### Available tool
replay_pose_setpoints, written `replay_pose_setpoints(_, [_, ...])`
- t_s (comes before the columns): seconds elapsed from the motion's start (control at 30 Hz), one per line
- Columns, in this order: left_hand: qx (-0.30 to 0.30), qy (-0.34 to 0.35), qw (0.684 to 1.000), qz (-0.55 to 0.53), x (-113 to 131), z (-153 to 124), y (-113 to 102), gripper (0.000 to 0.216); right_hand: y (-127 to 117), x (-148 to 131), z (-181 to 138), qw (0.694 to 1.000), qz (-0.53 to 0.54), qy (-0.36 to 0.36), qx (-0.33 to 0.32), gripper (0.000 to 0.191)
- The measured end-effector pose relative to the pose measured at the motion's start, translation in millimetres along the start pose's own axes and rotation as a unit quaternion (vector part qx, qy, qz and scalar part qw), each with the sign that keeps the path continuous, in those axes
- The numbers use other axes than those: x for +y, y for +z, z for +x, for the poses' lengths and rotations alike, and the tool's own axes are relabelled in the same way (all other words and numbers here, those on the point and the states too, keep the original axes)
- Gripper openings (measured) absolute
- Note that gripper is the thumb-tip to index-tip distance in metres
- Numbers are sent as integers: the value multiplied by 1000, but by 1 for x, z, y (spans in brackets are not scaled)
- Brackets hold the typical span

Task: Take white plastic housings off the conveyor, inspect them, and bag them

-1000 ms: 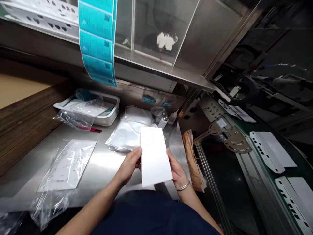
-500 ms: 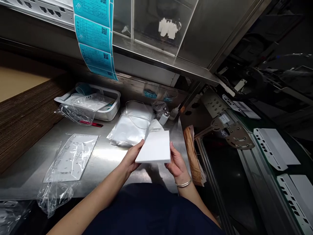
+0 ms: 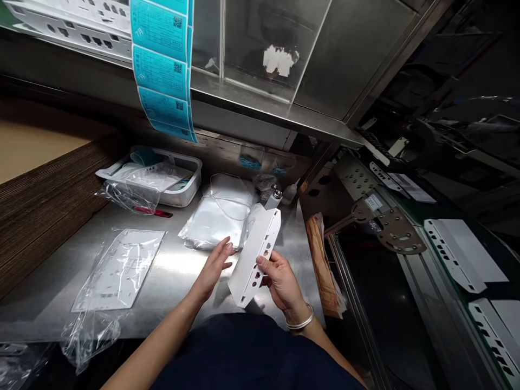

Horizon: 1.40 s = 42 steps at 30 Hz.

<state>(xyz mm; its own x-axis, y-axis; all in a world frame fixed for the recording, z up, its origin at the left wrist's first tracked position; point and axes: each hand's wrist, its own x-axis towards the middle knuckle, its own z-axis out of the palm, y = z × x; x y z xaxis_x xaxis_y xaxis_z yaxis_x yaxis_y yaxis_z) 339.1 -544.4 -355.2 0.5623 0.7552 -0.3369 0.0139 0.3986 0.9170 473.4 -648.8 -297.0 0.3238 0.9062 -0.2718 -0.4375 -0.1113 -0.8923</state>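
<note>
My right hand (image 3: 280,279) grips a white panel (image 3: 254,244) by its edge strip, which has several port-shaped cut-outs. The panel is tilted, with the cut-out strip turned to the right and its plain face to the left. Just left of it, my left hand (image 3: 215,265) is off the panel, fingers stretched and apart, holding nothing. Behind the panel lies a stack of clear plastic bags (image 3: 221,208) tied with a band. To the left, a white printed panel (image 3: 122,268) lies in a clear bag on the metal bench (image 3: 182,281).
A white tray (image 3: 189,189) with bags and a red cutter (image 3: 154,212) stand behind. Stacked cardboard (image 3: 49,200) fills the left. Blue labels (image 3: 162,70) hang from the shelf. A metal-capped bottle (image 3: 274,198) stands at the back. More white panels (image 3: 463,252) lie on the conveyor at right.
The white panel has been turned from flat to tilted, so its cut-out edge now shows. My left hand has let go of it; my right hand still holds it.
</note>
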Motion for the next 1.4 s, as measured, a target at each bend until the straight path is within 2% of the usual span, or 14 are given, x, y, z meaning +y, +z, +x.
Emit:
replay_pose_setpoints(0.17, [-174, 83, 980, 52, 3, -11, 6, 87, 1, 3, 3, 1000, 2, -3, -13, 31])
replay_pose_setpoints(0.23, [-214, 102, 969, 72, 7, -12, 11, 99, 2, 5, 4, 1000, 8, -3, -24, 32])
replay_pose_setpoints(0.37, [-197, 80, 971, 111, 10, -14, 16, 99, 2, 5, 16, 998, -59, 6, -37, 36])
replay_pose_setpoints(0.43, [-185, 67, 971, 132, 7, -17, 10, 97, -7, 3, 34, 993, -118, -11, 1, 36])
replay_pose_setpoints(0.5, [-184, 40, 973, 132, 1, -24, -3, 101, -29, 0, 60, 984, -148, -59, 84, 42])
replay_pose_setpoints(0.6, [-174, -29, 984, 31, -5, -39, -33, 102, -78, -6, 105, 920, -278, -157, 226, 48])
replay_pose_setpoints(0.67, [-148, -67, 983, -84, -5, -47, -50, 95, -108, -6, 134, 861, -393, -198, 257, 38])
replay_pose_setpoints(0.73, [-91, -60, 977, -183, 1, -51, -57, 89, -122, -2, 161, 811, -510, -201, 206, 39])
replay_pose_setpoints(0.83, [-1, -14, 970, -242, 15, -43, -52, 88, -115, 13, 198, 742, -638, -182, 100, 40])
replay_pose_setpoints(0.97, [13, -5, 957, -291, 30, -20, -39, 91, -99, 30, 228, 709, -684, -160, 55, 24])
replay_pose_setpoints(1.07, [-9, 9, 937, -349, 36, -11, -31, 96, -105, 32, 229, 705, -688, -163, 47, 22])
replay_pose_setpoints(1.17, [-65, 1, 929, -365, 40, -8, -27, 105, -120, 32, 222, 721, -670, -170, 42, 30])
replay_pose_setpoints(1.3, [-67, -22, 942, -329, 41, -6, -30, 103, -127, 37, 212, 761, -614, -189, 88, 48])
replay_pose_setpoints(1.4, [-76, -6, 936, -344, 41, -5, -30, 98, -119, 40, 201, 789, -565, -217, 107, 44])
